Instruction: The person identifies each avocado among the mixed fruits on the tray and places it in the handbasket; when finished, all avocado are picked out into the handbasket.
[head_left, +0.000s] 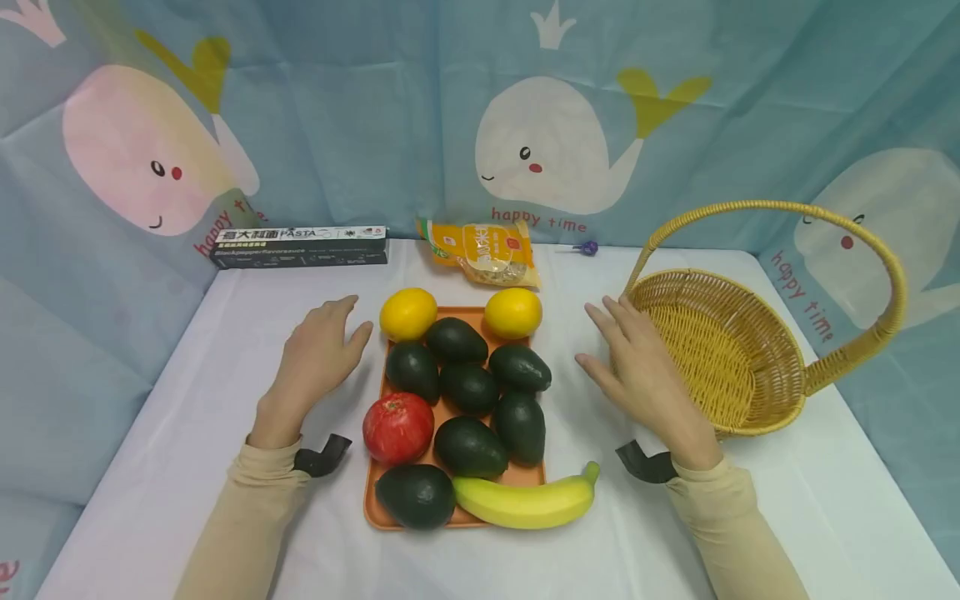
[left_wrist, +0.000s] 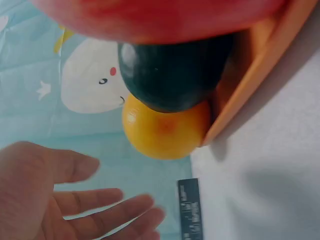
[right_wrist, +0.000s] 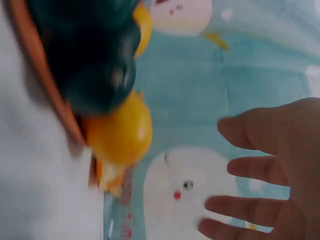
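An orange tray [head_left: 372, 504] lies mid-table, loaded with several dark green avocados [head_left: 471, 447], a red pomegranate [head_left: 398, 428], a banana [head_left: 527, 502] and two yellow lemons, one at the back left [head_left: 408, 314] and one at the back right [head_left: 513, 313]. To the left of the tray hovers my left hand [head_left: 315, 358], fingers extended and holding nothing. My right hand [head_left: 637, 367] is spread between the tray and a wicker basket [head_left: 780, 392], overlapping the basket's left rim in the head view. Nothing lies in its fingers either. Both wrist views show relaxed, parted fingers.
Along the back, a black pasta box [head_left: 300, 247] stands at left, with an orange-and-yellow food bag [head_left: 487, 252] beside it. A small purple object [head_left: 587, 248] sits farther right. The basket's tall handle [head_left: 892, 283] arches up. A blue whale-print curtain [head_left: 390, 117] encloses the table.
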